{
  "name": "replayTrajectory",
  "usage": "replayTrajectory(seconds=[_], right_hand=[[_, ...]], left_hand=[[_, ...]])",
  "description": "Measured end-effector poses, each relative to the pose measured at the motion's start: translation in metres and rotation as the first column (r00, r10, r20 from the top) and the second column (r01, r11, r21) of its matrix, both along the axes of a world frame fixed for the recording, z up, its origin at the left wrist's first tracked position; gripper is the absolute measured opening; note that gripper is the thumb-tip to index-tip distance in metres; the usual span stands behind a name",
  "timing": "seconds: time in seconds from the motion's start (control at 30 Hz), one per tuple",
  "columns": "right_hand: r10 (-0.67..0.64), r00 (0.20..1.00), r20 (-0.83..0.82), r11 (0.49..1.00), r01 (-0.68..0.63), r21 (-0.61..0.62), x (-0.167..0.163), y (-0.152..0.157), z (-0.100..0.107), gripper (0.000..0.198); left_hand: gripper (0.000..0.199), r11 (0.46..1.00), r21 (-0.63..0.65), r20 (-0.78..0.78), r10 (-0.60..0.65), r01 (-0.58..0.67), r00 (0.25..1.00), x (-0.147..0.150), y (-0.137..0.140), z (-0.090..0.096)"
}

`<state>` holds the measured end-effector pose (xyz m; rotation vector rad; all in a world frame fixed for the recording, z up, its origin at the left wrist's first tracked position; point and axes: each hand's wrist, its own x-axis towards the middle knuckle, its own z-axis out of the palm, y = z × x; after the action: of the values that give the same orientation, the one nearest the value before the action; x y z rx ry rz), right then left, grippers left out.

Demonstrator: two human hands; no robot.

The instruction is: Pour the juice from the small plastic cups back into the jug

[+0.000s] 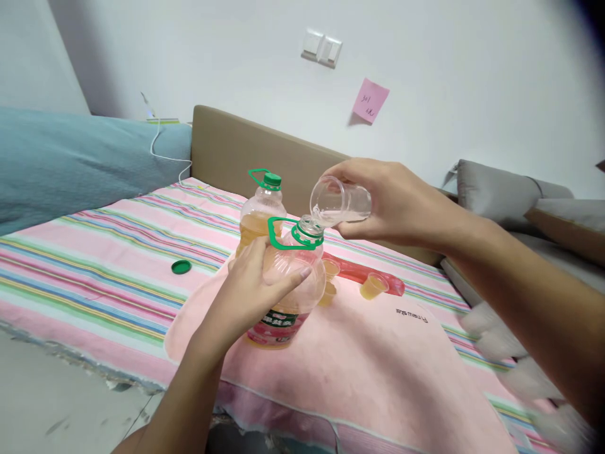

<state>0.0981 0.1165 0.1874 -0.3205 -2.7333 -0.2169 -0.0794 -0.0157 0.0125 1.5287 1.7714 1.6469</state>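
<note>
My left hand is wrapped round the upper body of a large clear plastic juice bottle, which stands uncapped with a green carry ring at its neck. Tilted on its side in my right hand is a clear plastic cup, its rim right at the bottle's mouth. The cup looks nearly empty, with a little liquid near the lip. Behind stands a second juice bottle, capped in green and partly filled with amber juice. A loose green cap lies to the left on the striped sheet.
Small cups of yellow juice, one of them a cup beside a red strip, stand behind the bottle on a pink mat. Stacked clear cups lie at the right. A headboard rises behind; grey cushions are at right.
</note>
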Motion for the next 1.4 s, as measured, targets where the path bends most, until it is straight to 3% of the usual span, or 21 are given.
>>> replayTrajectory(seconds=[0.23, 0.43, 0.9, 1.17, 1.4], right_hand=[[-0.015, 0.998, 0.054, 0.998, 0.012, 0.058, -0.003, -0.001, 0.003, 0.052], [0.068, 0.992, 0.109, 0.99, -0.081, 0.117, -0.007, 0.001, 0.007, 0.052], [0.175, 0.964, 0.201, 0.915, -0.235, 0.328, -0.015, -0.008, 0.012, 0.044], [0.173, 0.96, 0.218, 0.909, -0.241, 0.34, -0.015, -0.021, 0.014, 0.03], [0.15, 0.975, 0.166, 0.931, -0.196, 0.309, -0.016, -0.025, 0.012, 0.031]], left_hand=[[0.058, 1.0, -0.015, 0.009, 0.003, -0.003, 1.0, 0.0, 0.0, -0.001], [0.059, 1.0, 0.0, 0.001, 0.002, -0.002, 1.0, 0.0, 0.0, -0.001], [0.057, 1.0, -0.019, 0.0, 0.014, -0.014, 1.0, -0.003, 0.002, -0.004], [0.059, 1.0, -0.005, -0.008, 0.013, -0.013, 1.0, -0.002, 0.001, -0.002], [0.055, 1.0, -0.009, -0.001, 0.026, -0.026, 1.0, -0.002, 0.002, -0.003]])
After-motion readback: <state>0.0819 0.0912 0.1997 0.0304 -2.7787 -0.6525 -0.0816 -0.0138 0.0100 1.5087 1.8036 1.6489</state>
